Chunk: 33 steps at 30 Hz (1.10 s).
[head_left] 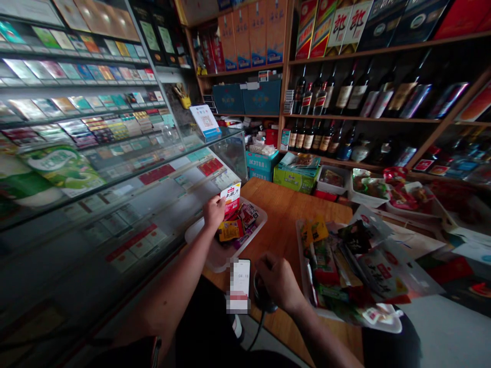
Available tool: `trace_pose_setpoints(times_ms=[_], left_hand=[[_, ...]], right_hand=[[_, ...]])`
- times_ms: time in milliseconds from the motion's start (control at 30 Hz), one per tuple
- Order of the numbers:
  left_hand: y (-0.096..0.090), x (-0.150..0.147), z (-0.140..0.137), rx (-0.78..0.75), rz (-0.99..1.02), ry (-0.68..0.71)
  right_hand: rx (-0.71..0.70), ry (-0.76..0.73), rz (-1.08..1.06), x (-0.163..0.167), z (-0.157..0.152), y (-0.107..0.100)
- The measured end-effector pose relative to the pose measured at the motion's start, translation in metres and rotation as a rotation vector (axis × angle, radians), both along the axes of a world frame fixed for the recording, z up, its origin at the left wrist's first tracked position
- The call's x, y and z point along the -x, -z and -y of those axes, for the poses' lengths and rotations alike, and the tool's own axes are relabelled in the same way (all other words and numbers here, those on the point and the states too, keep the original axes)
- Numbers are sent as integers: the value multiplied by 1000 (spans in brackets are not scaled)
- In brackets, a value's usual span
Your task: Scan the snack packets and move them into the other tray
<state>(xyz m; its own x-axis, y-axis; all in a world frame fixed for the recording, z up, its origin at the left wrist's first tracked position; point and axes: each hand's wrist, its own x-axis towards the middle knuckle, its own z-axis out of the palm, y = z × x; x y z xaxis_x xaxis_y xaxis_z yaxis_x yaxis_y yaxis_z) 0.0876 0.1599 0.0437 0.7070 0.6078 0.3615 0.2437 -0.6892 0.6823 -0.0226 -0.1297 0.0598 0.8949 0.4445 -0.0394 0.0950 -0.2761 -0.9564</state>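
While upright, packet (230, 200) in left hand (214, 211)

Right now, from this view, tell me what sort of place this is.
Probably a small shop: bottles line the shelves, packs stand in rows at the left, and a code sign stands on the glass counter.

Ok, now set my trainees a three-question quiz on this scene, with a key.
1. Which hand holds up the white-and-red flat packet?
2. True or false: in the picture, the rectangular phone with the lit screen is left of the right hand.
3. The dark glass bottles with pale labels stand on: A) the floor, B) the brown wooden shelves, C) the glass counter.

Key: 1. the left hand; 2. true; 3. B.
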Motion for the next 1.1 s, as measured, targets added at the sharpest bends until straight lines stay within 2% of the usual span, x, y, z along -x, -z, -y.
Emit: trace_pose_setpoints(times_ms=[67,133,267,367,500,567,700,800,933,1100], left_hand=[[-17,11,7,-14,97,44],[-33,24,19,54,181,98],[-59,54,51,413,294,280],[-66,74,76,595,320,370],[-65,89,104,698,301,453],[-64,92,115,732,282,490],[-59,96,130,814,246,498],[-48,100,137,877,211,487],[-29,109,145,886,158,496],[-19,113,148,894,169,501]], right_hand=[[-4,14,30,-7,2,-1],[-31,52,75,-16,5,-2],[-92,215,172,-32,14,-6],[-158,290,183,-35,20,-13],[-307,173,108,-29,23,-23],[-292,136,75,-26,23,-23],[-203,233,66,-25,23,-9],[-295,302,12,-28,26,2],[-435,318,-66,-32,31,9],[-419,320,-65,-35,33,13]])
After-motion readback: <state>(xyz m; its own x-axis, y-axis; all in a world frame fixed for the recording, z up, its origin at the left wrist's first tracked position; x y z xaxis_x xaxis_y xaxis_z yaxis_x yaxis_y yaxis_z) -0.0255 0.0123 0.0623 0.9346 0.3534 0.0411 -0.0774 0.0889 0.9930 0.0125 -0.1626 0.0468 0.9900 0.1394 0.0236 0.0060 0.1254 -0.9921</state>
